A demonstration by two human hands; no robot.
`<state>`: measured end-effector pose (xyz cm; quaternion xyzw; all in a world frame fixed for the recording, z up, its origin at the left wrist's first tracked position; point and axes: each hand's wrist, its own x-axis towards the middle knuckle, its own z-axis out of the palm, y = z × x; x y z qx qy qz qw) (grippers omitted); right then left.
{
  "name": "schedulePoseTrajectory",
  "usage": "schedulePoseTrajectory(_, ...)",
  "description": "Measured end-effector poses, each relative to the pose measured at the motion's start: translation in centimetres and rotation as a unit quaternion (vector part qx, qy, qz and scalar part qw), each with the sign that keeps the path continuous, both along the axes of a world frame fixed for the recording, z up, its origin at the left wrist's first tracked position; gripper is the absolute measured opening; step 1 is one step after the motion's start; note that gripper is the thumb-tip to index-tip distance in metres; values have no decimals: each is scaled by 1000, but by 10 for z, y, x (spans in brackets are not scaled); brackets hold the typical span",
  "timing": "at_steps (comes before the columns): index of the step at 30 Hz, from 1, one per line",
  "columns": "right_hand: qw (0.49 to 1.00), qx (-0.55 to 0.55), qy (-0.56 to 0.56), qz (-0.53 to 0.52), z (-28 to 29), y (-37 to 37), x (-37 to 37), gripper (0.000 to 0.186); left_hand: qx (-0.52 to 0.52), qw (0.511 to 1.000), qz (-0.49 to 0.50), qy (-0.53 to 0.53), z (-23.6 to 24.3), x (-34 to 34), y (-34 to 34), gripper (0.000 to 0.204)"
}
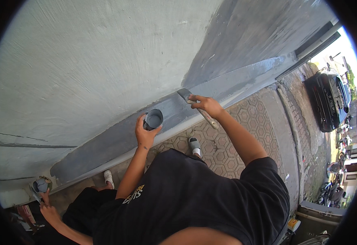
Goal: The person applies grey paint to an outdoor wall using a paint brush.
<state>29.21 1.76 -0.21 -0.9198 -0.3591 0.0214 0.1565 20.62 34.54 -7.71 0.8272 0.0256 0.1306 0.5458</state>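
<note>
Printed lettering (134,195) on a black shirt (199,192)
White characters, yellow ones just beside them, all set at a slant

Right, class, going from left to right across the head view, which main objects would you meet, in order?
Co-worker's container → white shoe → grey cup held in the left hand → brush held in the right hand → dark car.
</note>
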Motion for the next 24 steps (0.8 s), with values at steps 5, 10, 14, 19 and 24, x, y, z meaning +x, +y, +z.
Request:
schedulePoseTrajectory(5,977,153,-138,-45,111,-12,27,23,-39,999,-2,7,-1,-1,-1,73)
schedulePoseTrajectory(10,858,187,-477,29,271,-43,36,17,-75,997,0,23,0,-2,1,74)
schedulePoseTrajectory(14,789,229,-570,18,317,-53,47,12,-98,995,1,27,9,0,-6,74)
schedulePoseTrajectory(19,873,202,-444,12,237,-47,57,19,-8,1000,-11,-5,18,5,-13,72)
schedulePoseTrajectory(24,977,107,-182,33,108,-40,17,18,-16,1000,4,-2,7,10,-12,73)
